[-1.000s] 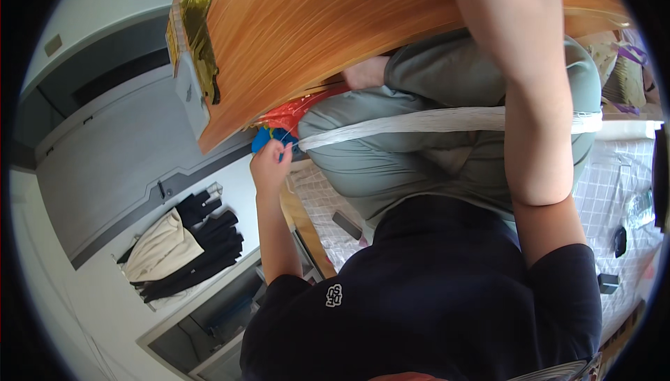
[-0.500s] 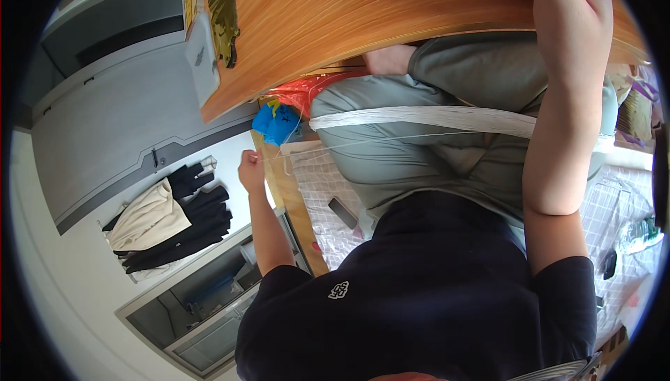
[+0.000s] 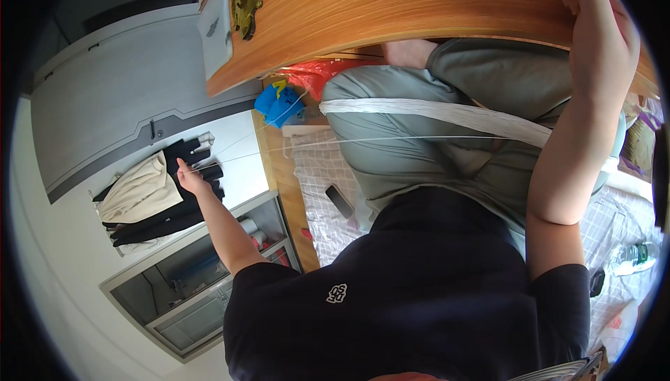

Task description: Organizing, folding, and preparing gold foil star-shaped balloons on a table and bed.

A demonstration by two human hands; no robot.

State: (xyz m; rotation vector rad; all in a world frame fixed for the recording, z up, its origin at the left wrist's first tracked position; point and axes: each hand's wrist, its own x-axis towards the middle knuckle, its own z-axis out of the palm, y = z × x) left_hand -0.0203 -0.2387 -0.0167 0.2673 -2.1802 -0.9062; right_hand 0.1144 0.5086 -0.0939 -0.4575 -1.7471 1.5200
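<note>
Stretched out to the left, my left hand (image 3: 190, 177) is closed in a pinch on a thin white thread (image 3: 391, 139). The thread runs taut across my lap toward my right forearm, and another strand slants from the hand to the blue bag (image 3: 280, 106). Across my thighs lies a long white skein of thread (image 3: 440, 110), its right end hidden behind my right forearm. My right hand (image 3: 604, 28) is raised over the wooden desk at the upper right. Its fingers are curled and partly cut off by the picture's edge; what they hold is hidden.
The wooden desk (image 3: 391, 4) spans the top. A red plastic bag (image 3: 314, 75) lies under its edge. On the checked cloth are a phone (image 3: 340, 202) and a plastic bottle (image 3: 634, 258). Clothes (image 3: 143, 196) hang at left near a glass-fronted cabinet (image 3: 192, 297).
My left hand has moved farther out to the left, drawing the thread longer. My right hand has shifted a little rightward, and the whole view has turned slightly.
</note>
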